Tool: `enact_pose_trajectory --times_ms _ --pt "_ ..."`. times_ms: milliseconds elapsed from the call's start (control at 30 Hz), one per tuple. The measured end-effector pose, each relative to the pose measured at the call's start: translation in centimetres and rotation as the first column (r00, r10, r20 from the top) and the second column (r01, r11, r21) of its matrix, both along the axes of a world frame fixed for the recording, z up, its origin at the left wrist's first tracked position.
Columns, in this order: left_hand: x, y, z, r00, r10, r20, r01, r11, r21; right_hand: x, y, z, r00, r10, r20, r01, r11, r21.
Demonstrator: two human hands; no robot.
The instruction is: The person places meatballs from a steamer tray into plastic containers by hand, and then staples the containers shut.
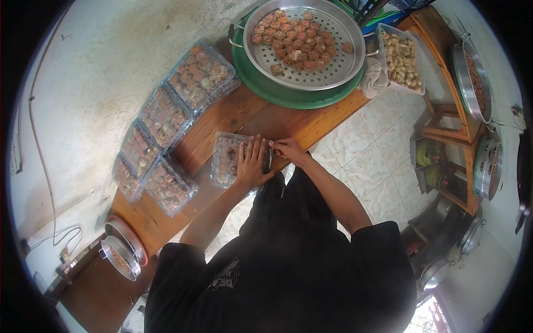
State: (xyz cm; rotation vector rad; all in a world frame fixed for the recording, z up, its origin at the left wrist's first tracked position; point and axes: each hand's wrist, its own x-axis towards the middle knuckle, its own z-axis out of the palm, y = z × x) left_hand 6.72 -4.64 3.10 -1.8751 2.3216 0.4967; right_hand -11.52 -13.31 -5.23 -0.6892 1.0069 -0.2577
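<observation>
A clear plastic food box [225,160] with brownish pieces inside lies on the wooden table, close to my body. My left hand [251,161] rests flat across its lid, fingers stretched out and slightly apart. At the box's right edge, my right hand [290,150] has thumb and forefinger pinched together on the rim. A thin pale strip shows just below those fingertips; what it is cannot be made out. Further up the table, a perforated metal steamer tray [260,58] holds a heap of reddish-brown meatball-like dumplings [306,41].
Several filled clear boxes [164,118] stand along the wall at left, some stacked. The steamer tray sits over a green round tray [287,101]. Beside it are a cloth [373,79] and a plastic tub [402,60] of pale dumplings. The wooden table's edge [333,118] borders a tiled floor.
</observation>
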Motion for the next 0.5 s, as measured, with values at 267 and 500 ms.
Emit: enact_pose_trajectory --times_ms 267,500 --pt "0.2 0.7 -0.4 0.998 0.021 -0.067 -0.025 0.998 -0.054 -0.5 2.8 1.9 0.939 0.191 -0.287 -0.301 0.859 -0.414" --pt "0.1 0.6 0.1 0.997 0.015 -0.075 -0.021 0.997 -0.080 0.0 5.2 -2.7 0.998 0.055 -0.008 -0.055 0.946 -0.320"
